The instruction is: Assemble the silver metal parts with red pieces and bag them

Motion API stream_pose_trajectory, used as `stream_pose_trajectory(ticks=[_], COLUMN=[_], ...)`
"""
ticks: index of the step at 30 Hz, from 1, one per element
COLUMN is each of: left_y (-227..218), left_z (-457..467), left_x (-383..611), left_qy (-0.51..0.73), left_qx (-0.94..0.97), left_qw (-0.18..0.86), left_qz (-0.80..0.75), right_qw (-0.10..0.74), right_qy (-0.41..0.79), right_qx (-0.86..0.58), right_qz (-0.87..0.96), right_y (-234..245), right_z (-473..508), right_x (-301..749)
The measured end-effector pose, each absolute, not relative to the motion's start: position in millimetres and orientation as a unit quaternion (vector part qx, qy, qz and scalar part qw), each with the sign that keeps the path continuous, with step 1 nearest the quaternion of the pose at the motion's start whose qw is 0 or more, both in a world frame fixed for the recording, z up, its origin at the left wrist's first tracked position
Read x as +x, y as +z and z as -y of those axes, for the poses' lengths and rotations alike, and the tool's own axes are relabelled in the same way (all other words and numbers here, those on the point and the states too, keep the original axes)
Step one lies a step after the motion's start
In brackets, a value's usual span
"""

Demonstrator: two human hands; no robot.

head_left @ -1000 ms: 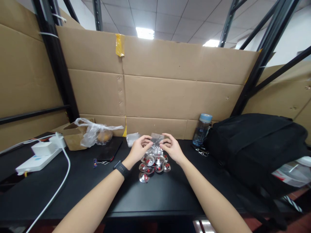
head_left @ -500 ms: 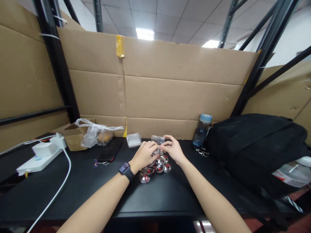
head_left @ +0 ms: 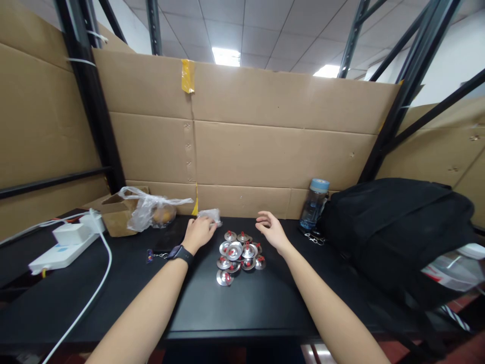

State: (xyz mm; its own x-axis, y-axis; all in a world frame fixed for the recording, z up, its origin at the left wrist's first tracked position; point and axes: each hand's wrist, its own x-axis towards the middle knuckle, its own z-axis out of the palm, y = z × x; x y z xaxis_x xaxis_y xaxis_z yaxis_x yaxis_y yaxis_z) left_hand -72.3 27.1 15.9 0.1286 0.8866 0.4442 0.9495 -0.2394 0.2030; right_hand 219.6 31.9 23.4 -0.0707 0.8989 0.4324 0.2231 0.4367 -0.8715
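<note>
Shining in a heap, round silver metal discs with red bits (head_left: 235, 250) sit on the black tabletop (head_left: 235, 308). Left of the heap, the left hand (head_left: 200, 233) partly hides a clear plastic packet (head_left: 214, 214); I can't tell if its fingers pinch it. On the heap's right, the right hand (head_left: 272, 231) has bent, loosely spread fingers.

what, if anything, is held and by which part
Left hand is at the near edge of the plastic packet, grip unclear; right hand holds nothing visible.

No lettering is showing legibly; the water bottle (head_left: 311, 210) standing just left of the backpack (head_left: 394, 227) is perhaps bearing small print, too blurred to read.
</note>
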Motion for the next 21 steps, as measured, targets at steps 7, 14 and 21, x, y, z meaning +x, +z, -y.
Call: stream_pose_trajectory(ticks=[7,14,21], left_y=[-1,19,12], left_z=[-35,-21,-22], left_x=[-76,-69,-62], left_qy=[-0.182,-0.208,-0.21], left_qx=[-0.744,-0.733,-0.82], left_qw=[0.061,0.127,0.009], left_qz=[0.64,0.635,0.533], right_qw=[0.345,0.163,0.093], right_qy=[0.17,0.125,0.107], right_qx=[-0.492,-0.551,-0.62], right_qz=[0.781,0.809,0.772], right_y=[12,7,12], right_z=[-40,-44,-41], right_x=[243,261,266])
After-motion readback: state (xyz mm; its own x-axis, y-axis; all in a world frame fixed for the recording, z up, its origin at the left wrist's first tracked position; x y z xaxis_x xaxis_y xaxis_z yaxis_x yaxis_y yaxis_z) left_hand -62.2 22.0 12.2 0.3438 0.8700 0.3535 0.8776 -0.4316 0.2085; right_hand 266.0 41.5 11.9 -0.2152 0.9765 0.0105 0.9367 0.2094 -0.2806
